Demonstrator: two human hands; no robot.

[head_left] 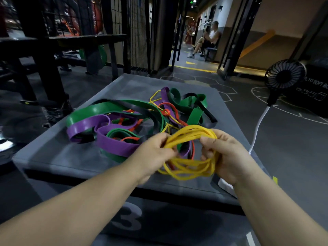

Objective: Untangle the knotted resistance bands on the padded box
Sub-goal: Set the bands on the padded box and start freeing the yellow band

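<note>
head view: the padded box [53,157] carries the whole set of resistance bands on its grey top surface.

1. yellow band [190,134]: thin, gathered into a multi-strand coil, held above the near edge of the box, toward its near right corner. a few yellow strands run from the coil back into the pile toward the far edge.
2. left hand [156,151]: fingers curled, pinching the left side of the yellow coil. the hand is slightly blurred.
3. right hand [229,157]: fingers curled round the right side of the coil; strands pass over the fingers and below the palm.
4. remaining tangle: lies across the middle of the box top.
 - green band [106,108]: wide, looping from the left side to the far right corner.
 - purple band [113,144]: wide, folded on the left half, just inside the green loop.
 - black band [209,116]: reaches closest to the right edge.
 - orange band [170,105]: narrow, knotted with yellow strands near the centre.
5. surroundings: a small black fan [284,75] stands on the floor beyond the right edge, with a white cable [257,132] running down beside the box.
</note>
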